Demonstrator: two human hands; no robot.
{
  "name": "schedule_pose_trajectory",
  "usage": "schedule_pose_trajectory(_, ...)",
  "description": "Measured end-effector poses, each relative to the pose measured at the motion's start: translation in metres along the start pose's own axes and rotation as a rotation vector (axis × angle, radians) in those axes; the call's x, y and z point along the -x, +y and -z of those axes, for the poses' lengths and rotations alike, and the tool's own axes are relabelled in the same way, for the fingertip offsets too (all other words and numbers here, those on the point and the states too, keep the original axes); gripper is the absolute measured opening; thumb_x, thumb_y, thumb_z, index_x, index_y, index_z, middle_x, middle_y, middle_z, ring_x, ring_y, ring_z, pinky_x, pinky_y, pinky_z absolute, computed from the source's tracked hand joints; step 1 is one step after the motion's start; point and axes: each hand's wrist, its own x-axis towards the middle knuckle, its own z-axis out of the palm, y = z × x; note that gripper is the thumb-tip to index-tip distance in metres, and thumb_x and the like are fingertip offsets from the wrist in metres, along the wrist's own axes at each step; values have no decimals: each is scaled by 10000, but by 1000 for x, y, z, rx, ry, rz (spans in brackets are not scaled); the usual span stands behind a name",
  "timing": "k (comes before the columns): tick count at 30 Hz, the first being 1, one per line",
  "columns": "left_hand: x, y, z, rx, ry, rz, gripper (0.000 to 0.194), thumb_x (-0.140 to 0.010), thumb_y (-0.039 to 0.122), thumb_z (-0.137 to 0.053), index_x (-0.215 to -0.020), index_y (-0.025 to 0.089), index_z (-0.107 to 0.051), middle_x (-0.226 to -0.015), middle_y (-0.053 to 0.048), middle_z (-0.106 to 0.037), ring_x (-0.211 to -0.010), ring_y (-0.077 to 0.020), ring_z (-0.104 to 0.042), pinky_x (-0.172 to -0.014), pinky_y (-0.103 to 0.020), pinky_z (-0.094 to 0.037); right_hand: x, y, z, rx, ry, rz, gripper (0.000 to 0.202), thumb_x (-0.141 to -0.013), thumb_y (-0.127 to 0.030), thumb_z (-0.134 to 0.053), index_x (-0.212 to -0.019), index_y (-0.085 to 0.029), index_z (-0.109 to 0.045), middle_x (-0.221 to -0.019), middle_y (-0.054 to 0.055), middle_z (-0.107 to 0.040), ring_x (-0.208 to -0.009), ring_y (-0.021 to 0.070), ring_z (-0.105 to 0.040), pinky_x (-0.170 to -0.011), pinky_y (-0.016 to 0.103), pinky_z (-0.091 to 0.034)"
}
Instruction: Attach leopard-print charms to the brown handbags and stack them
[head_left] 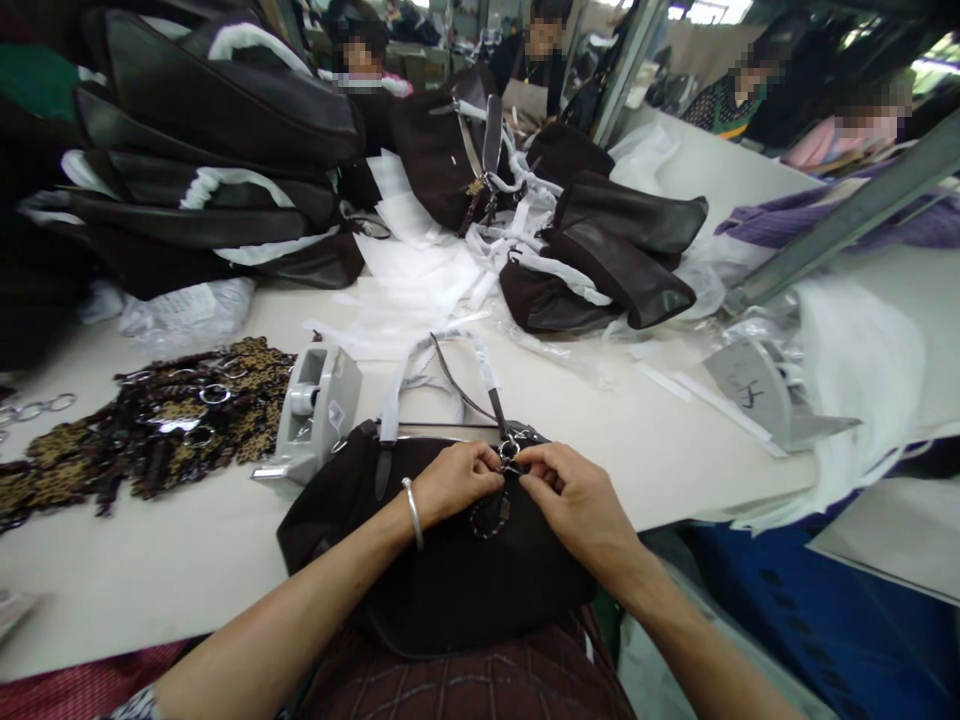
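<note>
"What are you handling?"

"A dark brown, soft-sided handbag (pixel 450 580), right in front of me at the near edge of the pale, flat bench (pixel 202 570). Its handle, wrapped in white (pixel 480 360), arches up beyond its top."

"And your hands?"

"Both are pinching. My left hand (pixel 457 483) and right hand (pixel 566 490) nearly meet at the handbag's upper front, fingertips closed on a small, silver-coloured metal fitting (pixel 510 450). My fingers cover part of it, so I cannot tell which piece each one grips. A dark loop with pale specks (pixel 491 515) hangs against the handbag just below them."

"What's to the left?"

"Just beside the handbag, a grey, block-shaped dispenser (pixel 335 400). Past that, a heap of tan-and-dark patterned straps with silver rings (pixel 172 415)."

"Beyond it?"

"Loose white sheets (pixel 420 280), and farther left a tall stack of dark bags with white-wrapped handles (pixel 225 110). More dark bags (pixel 622 240) lie beyond the handbag, to its right."

"Anything nearer on the right?"

"Well apart from the handbag, a second grey dispenser with dark marks on its side (pixel 754 385)."
</note>
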Motion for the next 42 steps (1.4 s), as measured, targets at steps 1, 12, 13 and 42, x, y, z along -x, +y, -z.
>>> schedule_pose_trajectory(1,0,-2,0,21,-12,-6,200,-726,276,-593,-879,151,-628,-618,30,-567,-547,-108,-473,-515,-212,-332,0,2,-1,-5,-14,-26,211,-791,-94,-614,-957,-216,-658,-758,-4,-623,-714,165,-588,-702,295,-460)
schedule_pose_trajectory(12,5,2,4,54,0,-33,221,-706,265,-619,-890,145,-646,-599,42,-543,-533,-94,-453,-495,-204,-313,-17,4,-10,87,-71,-44,238,-765,-43,-583,-939,-201,-623,-718,-20,-593,-716,158,-567,-705,284,-433)
schedule_pose_trajectory(13,4,2,4,67,1,-39,222,-707,274,-626,-887,146,-640,-600,44,-540,-532,-93,-454,-494,-202,-316,-18,4,-11,102,-71,-34,236,-766,-42,-583,-935,-201,-622,-725,-17,-593,-722,161,-564,-708,286,-433)
schedule_pose_trajectory(42,-11,-9,9,-259,253,-276,171,-788,299,-611,-907,197,-678,-932,-48,-683,-900,-213,-573,-836,-309,-416,-16,9,-13,-219,67,-84,92,-881,-258,-589,-878,-219,-672,-882,18,-690,-848,190,-625,-811,312,-466)
